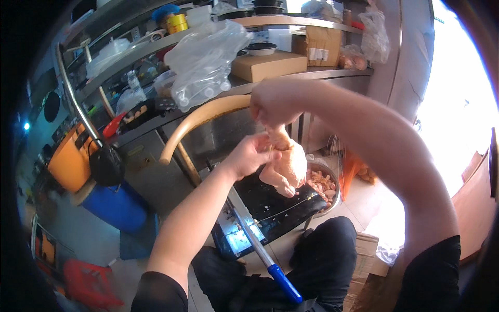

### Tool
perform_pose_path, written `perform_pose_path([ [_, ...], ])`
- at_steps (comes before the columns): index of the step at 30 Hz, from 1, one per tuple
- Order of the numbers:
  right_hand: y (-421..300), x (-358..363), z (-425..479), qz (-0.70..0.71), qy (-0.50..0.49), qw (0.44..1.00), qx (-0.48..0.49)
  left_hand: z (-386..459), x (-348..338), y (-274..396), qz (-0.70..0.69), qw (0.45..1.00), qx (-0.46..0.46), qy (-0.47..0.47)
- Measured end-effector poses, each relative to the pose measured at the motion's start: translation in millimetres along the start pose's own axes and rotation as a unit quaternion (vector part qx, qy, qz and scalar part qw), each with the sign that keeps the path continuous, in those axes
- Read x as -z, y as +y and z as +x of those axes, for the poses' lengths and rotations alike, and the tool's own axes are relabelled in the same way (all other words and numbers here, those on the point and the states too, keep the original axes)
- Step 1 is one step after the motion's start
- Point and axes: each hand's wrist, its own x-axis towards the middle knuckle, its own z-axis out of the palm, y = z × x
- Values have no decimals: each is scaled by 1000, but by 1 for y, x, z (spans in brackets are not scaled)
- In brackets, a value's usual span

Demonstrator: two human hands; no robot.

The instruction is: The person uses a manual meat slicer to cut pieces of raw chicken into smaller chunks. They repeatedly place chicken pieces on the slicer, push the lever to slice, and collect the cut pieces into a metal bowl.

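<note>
A raw plucked chicken (pixel 290 165) hangs over a black board (pixel 273 202) in front of me. My right hand (pixel 273 103) is closed on its upper end and holds it up. My left hand (pixel 249 156) is beside the bird's left side, thumb and fingers touching it; how firmly they grip cannot be told. A metal blade with a long bar and blue handle (pixel 284 282) lies along the board's left side, its handle end towards my lap. Behind the board's right edge stands a round metal bowl (pixel 338 195) holding cut raw meat pieces (pixel 321 185).
A curved wooden chair rail (pixel 195 115) arches beyond my hands. Behind it is a metal shelf with a cardboard box (pixel 269 64) and plastic bags (pixel 210 58). A blue barrel (pixel 115 206) and red stool (pixel 87 282) stand left; an orange mesh bag (pixel 347 171) sits right.
</note>
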Motion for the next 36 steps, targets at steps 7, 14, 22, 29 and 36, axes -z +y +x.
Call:
perform_pose_path([
  [7,-40,52,-11,173,58,981,62,-25,39,51,-16,996,-59,-62],
  [14,-78,44,21,222,77,961,147,-100,77,71,-120,992,29,-1],
  [22,-109,-147,-28,466,-1,884,-37,-179,137,-33,347,892,-13,290],
  [29,-175,-299,-137,751,-264,572,-197,-192,100,-59,445,819,187,310],
  [36,-171,-196,-134,868,-80,465,-153,-211,124,-137,496,812,170,258],
])
